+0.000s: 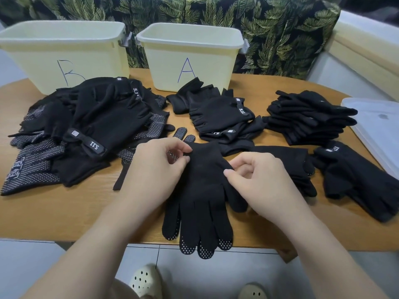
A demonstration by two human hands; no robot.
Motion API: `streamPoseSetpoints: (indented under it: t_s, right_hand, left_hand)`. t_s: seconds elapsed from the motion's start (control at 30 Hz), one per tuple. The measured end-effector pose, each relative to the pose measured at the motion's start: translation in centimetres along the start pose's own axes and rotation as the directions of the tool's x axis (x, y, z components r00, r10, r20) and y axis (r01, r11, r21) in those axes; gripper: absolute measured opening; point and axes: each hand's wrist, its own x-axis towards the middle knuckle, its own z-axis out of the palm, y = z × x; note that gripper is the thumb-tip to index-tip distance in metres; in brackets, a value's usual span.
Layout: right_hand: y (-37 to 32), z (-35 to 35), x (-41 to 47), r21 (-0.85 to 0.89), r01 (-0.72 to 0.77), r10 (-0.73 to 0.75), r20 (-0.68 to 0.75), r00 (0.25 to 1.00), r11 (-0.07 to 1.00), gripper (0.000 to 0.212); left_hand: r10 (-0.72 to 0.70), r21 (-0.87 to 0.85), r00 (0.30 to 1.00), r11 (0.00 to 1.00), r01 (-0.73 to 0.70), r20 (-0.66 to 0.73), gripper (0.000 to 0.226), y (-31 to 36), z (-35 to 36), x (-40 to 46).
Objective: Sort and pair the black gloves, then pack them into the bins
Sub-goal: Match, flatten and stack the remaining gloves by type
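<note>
Head view shows me the wooden table [64, 212] first, and I place everything else from the bin marked A [190, 59] at its far edge. To that bin's left stands its twin marked B [62, 52] — both letters are hand-drawn in dark ink, presumably so each sort of glove has its own destination. In front of B sprawls the unsorted heap [86, 130], where strap tabs read "5.11", some upside down. Directly before A lies a smaller pile [222, 117] with the same tab, and to A's right a squared-off stack [308, 117], which looks already paired. Nearest me, well in front of A, sits the dotted-palm pair [200, 201], one glove laid over the other, fingertips hanging past the table edge. My left hand [157, 169] pinches the cuff's left corner and my right hand [257, 178] pinches its right side — I judge this is squaring the two together before packing.
</note>
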Motion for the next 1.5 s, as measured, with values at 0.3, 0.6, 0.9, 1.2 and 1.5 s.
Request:
streamPoseSetpoints:
  t_s: [0.3, 0.6, 0.9, 1.2, 1.5]
  right_hand:
    - [-0.1, 0.0, -0.3, -0.099, -0.014, 0.009, -0.046, 0.999, 0.995, 0.006]
    - [-0.2, -1.9, -1.8, -0.089, -0.046, 0.056, 0.115, 0.992, 0.995, 0.018]
    - [0.9, -2.2, -3.2, 0.02, -0.052, 0.049, 0.126, 0.991, 0.998, 0.017]
    - [1.5, -1.9, -3.9, -0.084, 0.018, -0.012, 0.08, 0.997, 0.996, 0.013]
    - [2.1, -1.1, -3.8, -0.23, 0.416, -0.415, 0.054, 0.908, 0.88, 0.021]
  left_hand:
    - [-0.002, 0.106, 0.998, 0.994, -0.004, 0.055, 0.012, -0.1, 0.3, 0.1]
    - [0.408, 0.284, 0.835, 0.806, -0.52, 0.37, 0.049, -0.6, 1.4, 0.4]
    - [0.326, 0.272, 0.763, 0.796, -0.54, 0.558, 0.056, -1.5, 2.1, 0.7]
    - [0.321, 0.257, 0.746, 0.799, -0.544, 0.583, 0.052, -1.7, 2.2, 0.9]
    - [0.293, 0.289, 0.736, 0.782, -0.552, 0.611, 0.074, -1.4, 2.1, 0.7]
